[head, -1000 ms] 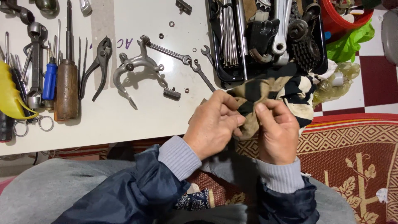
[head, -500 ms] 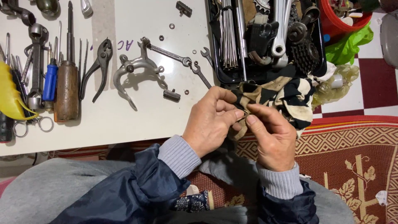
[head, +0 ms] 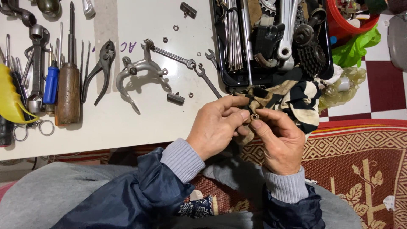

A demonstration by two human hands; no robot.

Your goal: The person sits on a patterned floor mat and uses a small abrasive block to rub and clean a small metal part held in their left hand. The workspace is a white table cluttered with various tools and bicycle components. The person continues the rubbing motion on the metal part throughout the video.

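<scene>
A small metal ring point(head: 255, 116), dull and round like a washer, sits against a soft, grimy black-and-cream striped rag point(head: 296, 99) that drapes from a black tray point(head: 220, 55) of greasy steel parts. The tray rests on a smooth white tabletop point(head: 127, 123), where pliers point(head: 101, 68), a curved caliper brake point(head: 137, 74) and 2 slim wrenches point(head: 188, 65) lie above a red patterned rug point(head: 364, 169). The left hand point(head: 216, 127) and right hand point(head: 277, 142) meet just off the table's edge, fingers curled and pressed together, pinching the ring and rag between their fingertips.

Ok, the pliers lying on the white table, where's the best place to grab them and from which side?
Probably the pliers by their two dark handles, coming from above at the near end. They lie flat, jaws pointing away, handles spread toward the table edge, with open surface between them and the wooden-handled screwdriver.
</scene>
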